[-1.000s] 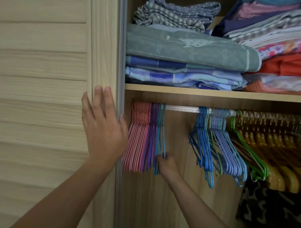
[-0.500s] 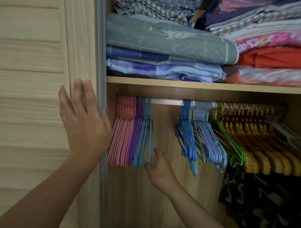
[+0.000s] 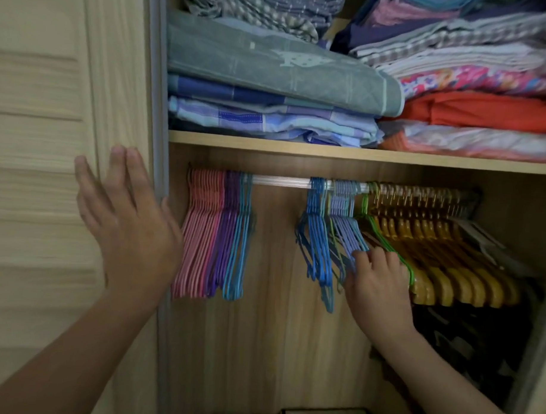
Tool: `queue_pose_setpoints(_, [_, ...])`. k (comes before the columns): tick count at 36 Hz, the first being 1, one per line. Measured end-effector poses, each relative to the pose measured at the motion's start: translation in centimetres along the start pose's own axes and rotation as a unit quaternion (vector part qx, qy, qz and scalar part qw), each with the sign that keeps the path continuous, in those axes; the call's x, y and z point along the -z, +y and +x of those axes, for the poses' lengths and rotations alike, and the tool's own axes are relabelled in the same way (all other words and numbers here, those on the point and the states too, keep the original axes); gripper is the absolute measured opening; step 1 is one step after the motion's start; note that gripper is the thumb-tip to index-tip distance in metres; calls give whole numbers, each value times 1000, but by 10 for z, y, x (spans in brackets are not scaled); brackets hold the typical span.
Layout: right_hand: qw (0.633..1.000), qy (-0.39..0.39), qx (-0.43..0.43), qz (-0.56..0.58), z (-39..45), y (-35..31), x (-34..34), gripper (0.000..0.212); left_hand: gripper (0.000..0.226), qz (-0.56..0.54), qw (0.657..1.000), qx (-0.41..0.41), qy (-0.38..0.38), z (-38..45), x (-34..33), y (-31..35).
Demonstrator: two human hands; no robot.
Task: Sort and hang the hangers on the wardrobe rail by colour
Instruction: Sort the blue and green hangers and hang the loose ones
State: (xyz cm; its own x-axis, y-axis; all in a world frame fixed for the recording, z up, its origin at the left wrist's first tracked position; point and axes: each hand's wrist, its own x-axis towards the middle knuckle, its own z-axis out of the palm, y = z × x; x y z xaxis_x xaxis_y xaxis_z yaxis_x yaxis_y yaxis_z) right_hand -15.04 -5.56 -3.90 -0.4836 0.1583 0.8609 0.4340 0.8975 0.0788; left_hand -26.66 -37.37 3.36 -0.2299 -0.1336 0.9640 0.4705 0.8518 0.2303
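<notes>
Right hand is up among the mixed bunch on the clear plastic wardrobe rail, fingertips curled into the lilac wire hangers, with the single green wire hanger running just past its knuckles. Whether it has actually pinched one or is only touching them, I cannot tell; the fingers are bent and buried in the wires. Just left of that hand hang the bright blue wire hangers, tilted and a bit tangled. To its right, touching the green one, a long row of yellow wooden hangers slopes away.

Left hand is spread flat, fingers straight, against the pale wood-grain wardrobe door at its edge, holding nothing. Right beside it, at the rail's near end, sits the sorted block: pink wire hangers, then purple wire hangers, then teal wire hangers, packed tight. A bare stretch of rail separates this block from the mixed bunch.

Above both hands, the wooden shelf carries stacks of folded fabrics.
</notes>
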Motion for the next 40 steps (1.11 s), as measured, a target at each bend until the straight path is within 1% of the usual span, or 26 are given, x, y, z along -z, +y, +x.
queue_pose_setpoints(6, [992, -80, 56, -78, 26, -1, -10, 15, 72, 3, 1000, -3, -2, 0, 1, -2])
queue_pose_setpoints(11, [978, -155, 58, -123, 32, 0, -4, 26, 71, 4, 1000, -2, -4, 1, 1, -1])
queue_pose_setpoints(16, [980, -155, 56, -110, 34, 2, -1, 25, 72, -6, 1000, 1, -3, 1, 2, -1])
queue_pose_setpoints(19, [981, -163, 54, -89, 43, 1, 4, 28, 72, -8, 1000, 4, -4, 1, 2, -1])
queue_pose_setpoints(22, [979, -174, 53, -91, 62, 0, 11, 16, 72, -8, 1000, 4, -2, 1, 1, -1])
queue_pose_setpoints(25, [979, -171, 47, -98, 87, -2, 14, 13, 71, -5, 1000, 3, -2, 2, 1, -1])
queue_pose_setpoints(29, [975, -208, 25, -76, 103, -5, 12, 9, 71, 0, 1000, 4, -15, 3, 2, -1])
queue_pose_setpoints(31, [972, -223, 28, -68, 100, -4, 13, 12, 71, 8, 1000, 4, -25, 3, 3, -1])
queue_pose_setpoints(36, [964, -252, 60, -59, 70, 1, 21, 30, 70, 39, 998, 1, -42, 3, 6, 1])
queue_pose_setpoints(38, [965, -251, 67, -34, 52, 5, 28, 27, 69, 32, 998, -3, -45, 2, 9, 3])
queue_pose_setpoints(40, [969, -243, 55, 3, 32, 9, 35, 24, 71, 27, 998, 0, -52, -3, 13, 5])
